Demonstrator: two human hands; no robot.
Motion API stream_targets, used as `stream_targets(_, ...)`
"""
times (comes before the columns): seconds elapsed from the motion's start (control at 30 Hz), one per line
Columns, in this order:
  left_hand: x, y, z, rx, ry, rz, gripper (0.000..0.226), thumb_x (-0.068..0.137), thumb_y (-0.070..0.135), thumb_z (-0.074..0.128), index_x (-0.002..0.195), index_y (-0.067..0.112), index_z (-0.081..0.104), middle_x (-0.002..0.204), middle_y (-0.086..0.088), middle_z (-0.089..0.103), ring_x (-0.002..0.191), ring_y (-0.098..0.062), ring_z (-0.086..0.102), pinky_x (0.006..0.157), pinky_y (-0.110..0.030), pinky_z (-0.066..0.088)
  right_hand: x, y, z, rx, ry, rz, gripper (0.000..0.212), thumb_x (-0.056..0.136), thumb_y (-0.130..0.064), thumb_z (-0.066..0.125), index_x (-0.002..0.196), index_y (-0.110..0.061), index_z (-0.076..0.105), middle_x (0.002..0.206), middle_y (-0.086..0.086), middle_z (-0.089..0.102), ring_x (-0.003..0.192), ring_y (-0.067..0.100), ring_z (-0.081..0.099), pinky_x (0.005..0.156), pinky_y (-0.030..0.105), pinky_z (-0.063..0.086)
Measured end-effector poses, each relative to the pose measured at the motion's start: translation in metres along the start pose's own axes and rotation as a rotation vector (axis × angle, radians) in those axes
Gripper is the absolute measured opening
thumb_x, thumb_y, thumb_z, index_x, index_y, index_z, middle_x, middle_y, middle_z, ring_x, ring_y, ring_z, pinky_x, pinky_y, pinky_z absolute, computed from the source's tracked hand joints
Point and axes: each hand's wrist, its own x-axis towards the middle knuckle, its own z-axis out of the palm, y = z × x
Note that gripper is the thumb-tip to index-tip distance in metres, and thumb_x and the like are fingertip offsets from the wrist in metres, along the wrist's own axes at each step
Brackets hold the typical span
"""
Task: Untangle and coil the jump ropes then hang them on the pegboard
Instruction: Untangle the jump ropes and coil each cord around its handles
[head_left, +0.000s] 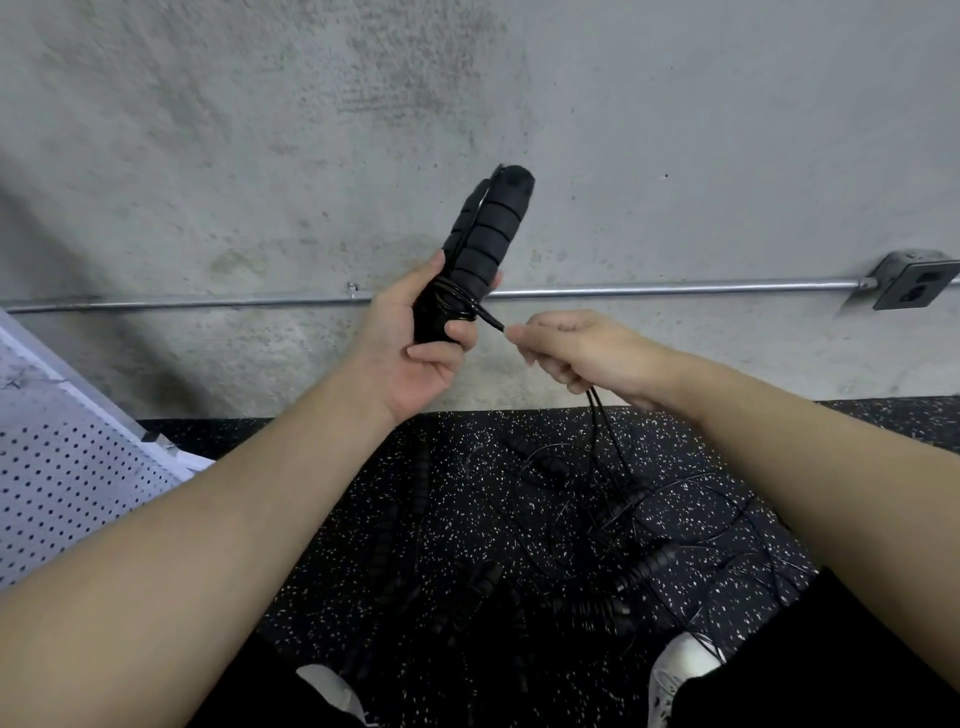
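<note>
My left hand (415, 338) grips the black ribbed foam jump rope handles (488, 228), held upright in front of the concrete wall. Thin black cord (491, 319) is wound a few turns around the handles just above my fingers. My right hand (576, 351) pinches that cord close to the handles, and the rest of it hangs down from my fist to the floor. A tangle of other black jump ropes (623, 519) with ribbed handles lies on the speckled floor below my hands. A white pegboard (67, 488) leans at the left edge.
A metal conduit pipe (675, 288) runs along the wall to an outlet box (914, 283) at the right. The black speckled rubber floor (363, 545) meets the wall. My white shoes (685, 670) and dark shorts show at the bottom.
</note>
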Motion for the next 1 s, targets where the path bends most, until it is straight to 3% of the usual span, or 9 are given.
stream_targets(0.1,-0.001,-0.003,0.003,0.045,-0.006,-0.037,0.040,0.091,0.038,0.056,0.118,0.009,0.063,0.097,-0.001,0.072,0.039,-0.005,0.047,0.023,-0.011,0.023,0.002,0.005,-0.006,-0.020,0.016,0.022,0.041,0.094,-0.049,0.064,0.064,-0.024,0.051,0.054,-0.007,0.041,0.050,0.010,0.035,0.052,0.025,0.032)
stream_targets(0.27,-0.001,-0.007,0.004,0.129,-0.023,-0.070,0.041,0.092,0.039,0.055,0.117,0.009,0.065,0.101,-0.003,0.071,0.037,-0.006,0.046,0.023,-0.010,0.021,-0.003,0.016,-0.012,0.056,-0.131,0.047,0.032,0.090,-0.050,0.062,0.090,-0.019,0.070,0.059,-0.010,0.041,0.055,0.009,0.034,0.058,0.024,0.035)
stream_targets(0.4,-0.003,-0.009,0.005,0.344,-0.034,-0.133,0.032,0.088,0.037,0.061,0.107,0.013,0.069,0.095,-0.011,0.064,0.040,-0.016,0.053,0.023,-0.013,0.026,-0.009,0.014,-0.017,-0.125,-0.041,0.068,0.038,0.084,-0.052,0.072,0.077,-0.016,0.065,0.053,-0.010,0.044,0.050,0.007,0.036,0.050,0.016,0.033)
stream_targets(0.5,-0.006,-0.014,0.007,0.594,-0.081,-0.181,0.032,0.089,0.040,0.061,0.110,0.016,0.068,0.084,-0.017,0.065,0.046,-0.020,0.056,0.028,-0.015,0.032,-0.019,0.012,-0.023,-0.130,-0.055,0.028,0.023,0.094,-0.020,0.069,0.073,-0.016,0.058,0.052,-0.018,0.056,0.051,-0.004,0.050,0.052,0.007,0.037)
stream_targets(0.6,-0.006,-0.016,0.005,0.780,-0.092,-0.197,0.035,0.088,0.040,0.061,0.116,0.019,0.064,0.084,-0.009,0.068,0.050,-0.019,0.059,0.031,-0.016,0.035,-0.023,0.011,-0.032,-0.094,-0.069,0.044,0.036,0.095,0.007,0.055,0.068,-0.016,0.053,0.050,-0.015,0.060,0.054,-0.010,0.056,0.058,0.005,0.041)
stream_targets(0.7,-0.004,-0.019,0.006,0.935,-0.118,-0.217,0.034,0.084,0.041,0.065,0.113,0.022,0.065,0.087,-0.006,0.071,0.051,-0.021,0.060,0.034,-0.019,0.036,-0.008,0.019,-0.032,-0.102,-0.061,0.089,0.028,0.088,-0.005,0.069,0.068,-0.023,0.074,0.065,-0.010,0.071,0.059,0.001,0.064,0.064,0.022,0.050)
stream_targets(0.8,-0.002,-0.022,0.006,1.049,-0.114,-0.233,0.034,0.079,0.043,0.070,0.109,0.026,0.064,0.080,-0.002,0.072,0.052,-0.023,0.061,0.036,-0.020,0.035,-0.002,0.021,-0.029,-0.117,-0.026,0.170,0.013,0.092,-0.022,0.072,0.079,-0.022,0.076,0.072,-0.008,0.074,0.060,0.003,0.065,0.056,0.017,0.050)
stream_targets(0.93,0.000,-0.027,0.006,1.248,-0.102,-0.199,0.019,0.095,0.034,0.069,0.109,0.029,0.058,0.089,-0.005,0.073,0.056,-0.026,0.065,0.039,-0.022,0.039,-0.002,0.019,-0.024,-0.068,-0.011,0.202,0.006,0.087,-0.025,0.076,0.084,-0.020,0.078,0.075,-0.002,0.073,0.065,0.009,0.065,0.059,0.020,0.051)
stream_targets(1.0,0.002,-0.033,0.008,1.345,-0.043,-0.161,0.031,0.096,0.034,0.070,0.117,0.030,0.048,0.095,-0.009,0.074,0.058,-0.027,0.066,0.041,-0.025,0.044,0.002,0.019,-0.021,-0.073,0.030,0.206,0.009,0.084,-0.028,0.079,0.082,-0.019,0.079,0.068,-0.004,0.068,0.062,0.008,0.060,0.059,0.021,0.048)
